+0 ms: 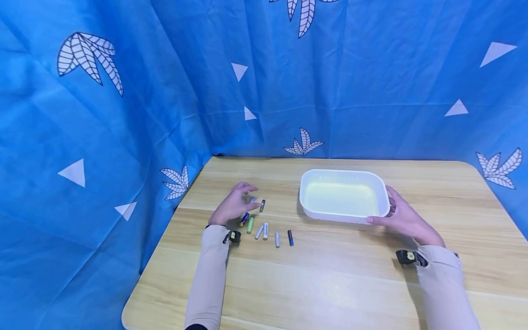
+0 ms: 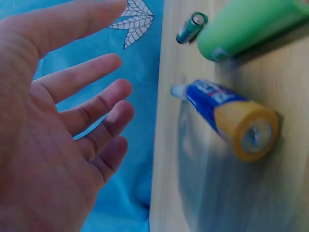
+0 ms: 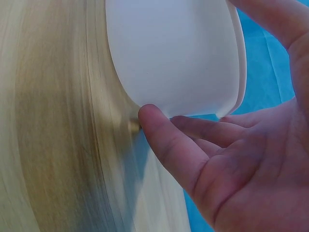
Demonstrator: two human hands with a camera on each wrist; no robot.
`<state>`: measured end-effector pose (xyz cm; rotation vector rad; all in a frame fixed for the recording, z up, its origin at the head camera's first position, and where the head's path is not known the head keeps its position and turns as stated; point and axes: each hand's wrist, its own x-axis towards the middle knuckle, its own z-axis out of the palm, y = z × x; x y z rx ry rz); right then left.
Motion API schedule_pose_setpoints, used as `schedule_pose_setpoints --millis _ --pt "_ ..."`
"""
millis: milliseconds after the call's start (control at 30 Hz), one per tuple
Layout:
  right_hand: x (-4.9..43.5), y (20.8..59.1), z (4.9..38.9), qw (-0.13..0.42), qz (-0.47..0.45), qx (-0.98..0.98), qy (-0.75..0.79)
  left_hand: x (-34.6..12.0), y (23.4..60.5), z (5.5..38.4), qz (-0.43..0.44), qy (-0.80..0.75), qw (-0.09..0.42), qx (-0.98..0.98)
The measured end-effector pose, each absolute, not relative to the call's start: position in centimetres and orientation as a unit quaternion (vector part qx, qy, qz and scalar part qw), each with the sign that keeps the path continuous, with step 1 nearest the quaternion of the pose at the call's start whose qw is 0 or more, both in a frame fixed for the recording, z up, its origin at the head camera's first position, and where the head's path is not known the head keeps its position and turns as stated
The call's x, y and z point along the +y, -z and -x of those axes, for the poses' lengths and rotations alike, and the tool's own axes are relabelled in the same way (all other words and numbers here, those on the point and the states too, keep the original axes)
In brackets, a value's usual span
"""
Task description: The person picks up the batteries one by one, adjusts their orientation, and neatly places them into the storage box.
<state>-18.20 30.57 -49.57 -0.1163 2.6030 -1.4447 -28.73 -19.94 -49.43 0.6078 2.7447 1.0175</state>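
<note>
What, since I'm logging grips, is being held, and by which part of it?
The right hand holds the white container by its right end; the left hand holds nothing.

Going by the left hand [image 1: 233, 206], there's a bare lane of pale wood-grain tabletop [image 1: 330, 284] out toward 3 o'clock, but the slim dark cylindrical battery [image 1: 262, 206] by the thumb is in the way first. 4 to 5 o'clock is pretty cluttered: green cylindrical battery [image 1: 250, 225], blue-and-yellow cylindrical battery [image 1: 244, 220], plus more. That lane ends at the white rectangular plastic tub [image 1: 330, 218]. Its top's open from above, though the right hand [image 1: 402, 217] blocks its 4 o'clock corner. Tub's 6 o'clock: loads of room. 12 o'clock: blue patterned fabric curtain [image 1: 363, 133].
</note>
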Motion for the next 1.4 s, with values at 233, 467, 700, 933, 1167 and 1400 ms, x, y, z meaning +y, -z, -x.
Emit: schedule_pose_setpoints --millis 233,467,700,933,1167,1400 --pt "30.5 49.5 18.2 0.081 0.039 0.872 0.480 -20.3 49.8 28.8 -0.205 -0.327 0.084 0.919" --pt "30.5 49.5 18.1 0.076 0.043 0.870 0.485 -19.8 50.1 28.8 -0.214 -0.301 0.086 0.925" --pt "30.5 49.7 18.0 0.058 0.064 0.865 0.494 -19.4 50.7 28.5 -0.200 -0.269 0.100 0.937" --pt "30.2 49.8 17.6 0.063 0.060 0.872 0.482 -19.5 51.4 28.0 -0.200 -0.256 0.109 0.939" --pt "30.3 49.6 17.6 0.062 0.059 0.879 0.468 -19.3 51.6 28.2 -0.209 -0.248 0.111 0.939" --pt "30.6 49.5 17.8 0.060 0.056 0.874 0.479 -19.1 51.5 28.6 -0.210 -0.250 0.120 0.938"
